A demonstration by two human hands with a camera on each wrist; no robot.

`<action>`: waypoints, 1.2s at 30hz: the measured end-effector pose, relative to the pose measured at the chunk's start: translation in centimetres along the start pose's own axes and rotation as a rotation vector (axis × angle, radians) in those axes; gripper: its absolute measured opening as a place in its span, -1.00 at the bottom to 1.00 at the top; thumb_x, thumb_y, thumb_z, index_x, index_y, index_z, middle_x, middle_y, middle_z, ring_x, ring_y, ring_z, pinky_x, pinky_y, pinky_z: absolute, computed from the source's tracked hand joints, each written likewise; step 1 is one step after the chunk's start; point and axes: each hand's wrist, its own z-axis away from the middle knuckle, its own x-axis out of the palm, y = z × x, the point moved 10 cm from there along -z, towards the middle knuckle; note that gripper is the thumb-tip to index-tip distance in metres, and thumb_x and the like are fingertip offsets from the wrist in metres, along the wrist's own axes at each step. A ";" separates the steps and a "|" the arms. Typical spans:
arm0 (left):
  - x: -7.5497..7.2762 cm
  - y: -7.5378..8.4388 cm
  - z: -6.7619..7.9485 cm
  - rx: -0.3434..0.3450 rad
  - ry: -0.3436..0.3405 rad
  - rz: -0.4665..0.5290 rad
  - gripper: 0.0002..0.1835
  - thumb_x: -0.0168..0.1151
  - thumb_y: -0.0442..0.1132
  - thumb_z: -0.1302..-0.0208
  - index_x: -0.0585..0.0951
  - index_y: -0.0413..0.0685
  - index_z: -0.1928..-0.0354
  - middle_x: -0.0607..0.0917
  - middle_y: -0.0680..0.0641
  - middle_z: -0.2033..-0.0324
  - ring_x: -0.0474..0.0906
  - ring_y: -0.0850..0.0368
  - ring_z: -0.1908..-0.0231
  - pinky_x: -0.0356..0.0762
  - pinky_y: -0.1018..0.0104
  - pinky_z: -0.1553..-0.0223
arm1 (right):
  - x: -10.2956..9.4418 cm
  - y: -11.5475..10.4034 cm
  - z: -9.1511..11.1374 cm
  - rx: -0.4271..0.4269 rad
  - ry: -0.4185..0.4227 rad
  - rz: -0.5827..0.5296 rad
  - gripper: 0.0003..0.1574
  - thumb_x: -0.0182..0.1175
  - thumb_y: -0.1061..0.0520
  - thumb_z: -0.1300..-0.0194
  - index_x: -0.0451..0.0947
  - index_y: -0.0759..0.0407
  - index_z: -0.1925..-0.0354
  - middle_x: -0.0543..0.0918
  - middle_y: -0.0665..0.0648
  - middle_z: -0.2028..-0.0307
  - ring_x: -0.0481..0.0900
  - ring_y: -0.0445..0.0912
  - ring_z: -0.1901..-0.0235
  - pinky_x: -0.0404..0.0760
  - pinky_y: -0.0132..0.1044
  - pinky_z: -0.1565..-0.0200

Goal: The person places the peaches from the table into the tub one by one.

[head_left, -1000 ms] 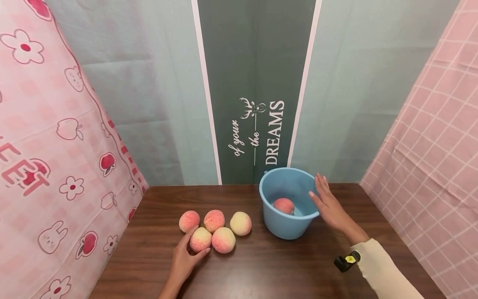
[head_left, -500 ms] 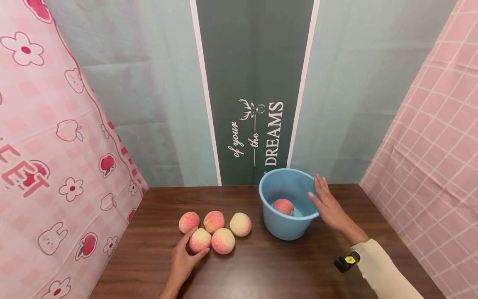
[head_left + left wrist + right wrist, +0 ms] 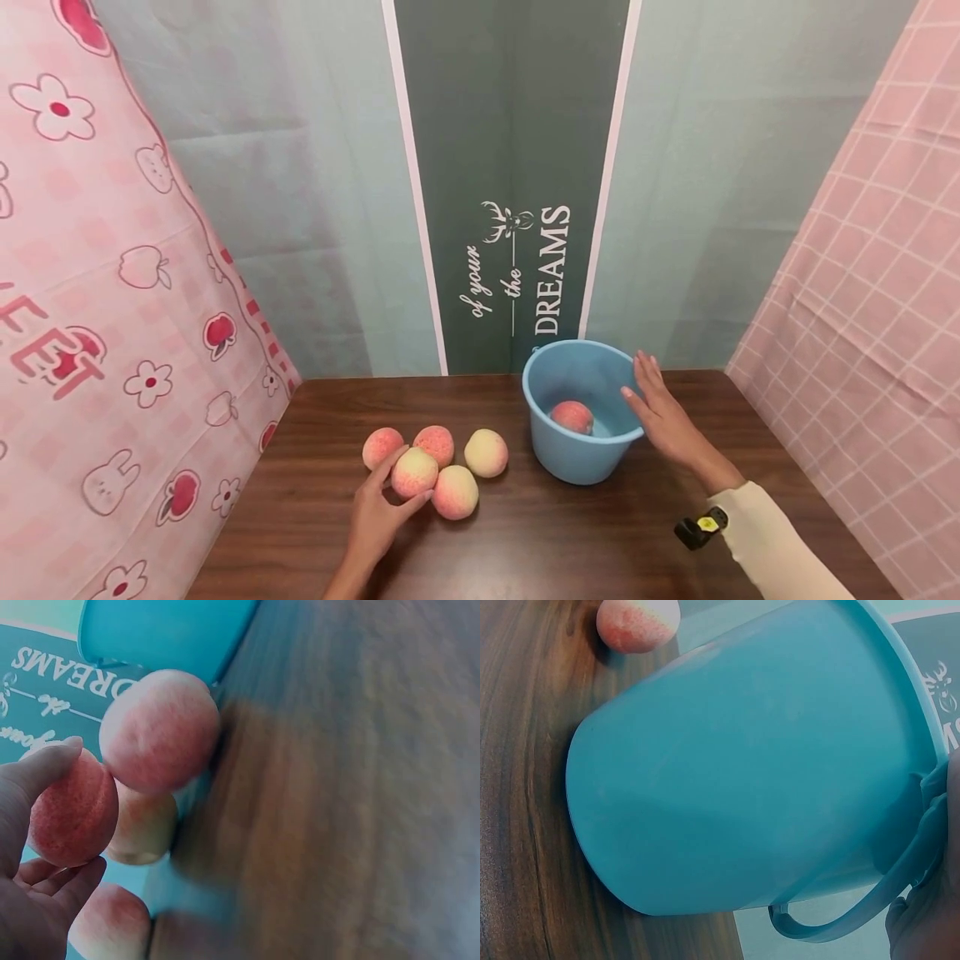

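Observation:
In the head view, my left hand [image 3: 380, 518] holds a peach [image 3: 415, 473] between thumb and fingers, slightly raised among the other peaches. The left wrist view shows the held peach [image 3: 73, 810] close up, with thumb above and fingertips below. Around it lie a red peach [image 3: 382, 448], another red peach [image 3: 435, 444], a pale peach [image 3: 487, 454] and a two-toned peach [image 3: 455, 493]. My right hand [image 3: 663, 421] rests against the right rim of a blue bucket [image 3: 577, 458], fingers mostly straight. One peach [image 3: 572, 417] is inside the bucket.
Everything stands on a dark wooden table [image 3: 540, 550]. A green-grey cloth with lettering [image 3: 553, 271] hangs behind it, and pink cloths close both sides. The bucket has a curved blue handle [image 3: 847, 922]. A black strap device [image 3: 701, 527] sits at my right wrist.
My left hand has lifted its peach slightly and moved it right, and the neighbouring two-toned peach has shifted a little. The right hand stays at the bucket's rim.

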 end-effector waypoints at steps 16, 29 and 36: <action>2.4 5.3 -2.1 0.097 -0.082 0.126 -0.22 0.57 -0.22 0.17 0.47 0.05 -0.21 0.59 0.07 -0.05 0.54 0.16 0.08 0.58 0.32 0.19 | 0.0 0.0 0.0 0.014 -0.013 0.007 -0.16 -0.20 -0.18 -0.48 -0.36 0.00 -0.47 -0.36 0.03 -0.47 -0.53 -0.02 -0.42 -0.25 0.33 -0.26; 7.0 8.5 -4.3 0.133 -0.133 0.095 -0.18 0.59 -0.06 0.22 0.48 0.20 -0.21 0.56 0.20 -0.06 0.48 0.17 0.04 0.60 0.20 0.16 | -0.5 -0.1 -0.1 0.022 -0.001 0.002 -0.17 -0.21 -0.18 -0.48 -0.37 -0.02 -0.47 -0.38 0.00 -0.47 -0.53 -0.01 -0.42 -0.23 0.36 -0.24; 8.6 9.9 -4.8 0.119 -0.176 0.118 -0.13 0.60 -0.09 0.23 0.41 0.40 -0.23 0.52 0.20 -0.10 0.48 0.21 -0.03 0.51 0.13 0.00 | -0.3 -0.3 0.0 0.008 -0.016 -0.019 -0.17 -0.20 -0.16 -0.48 -0.37 0.02 -0.47 -0.38 0.03 -0.47 -0.53 0.01 -0.42 -0.27 0.35 -0.25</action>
